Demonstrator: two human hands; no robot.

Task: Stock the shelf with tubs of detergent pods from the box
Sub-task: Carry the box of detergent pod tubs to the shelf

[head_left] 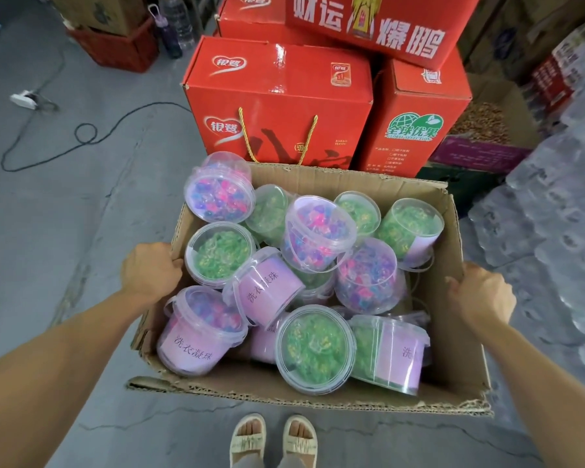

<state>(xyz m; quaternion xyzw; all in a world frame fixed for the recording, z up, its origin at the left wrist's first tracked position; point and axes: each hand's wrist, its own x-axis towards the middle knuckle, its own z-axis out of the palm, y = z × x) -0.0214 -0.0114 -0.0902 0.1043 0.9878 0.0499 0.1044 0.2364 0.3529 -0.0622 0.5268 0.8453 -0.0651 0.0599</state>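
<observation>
Grey cracked concrete floor (81, 231), red cartons (277, 103) stacked at the far middle, red crate (115, 49) at far left, white power strip (22, 97) with black cable (81, 133) looping across the left, wrapped bottle packs (554, 214) along the right edge, sandalled feet (272, 437) at the near edge

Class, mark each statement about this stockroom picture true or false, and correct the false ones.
1. Both hands hold the cardboard box by its side walls. True: left hand, right hand.
2. Every tub holds green pods. False: some, like the purple tub, hold pink and blue ones.
3. Red cartons stand behind the box. True.
4. The tubs stand upright in neat rows. False: they lie jumbled, many tilted.
</observation>
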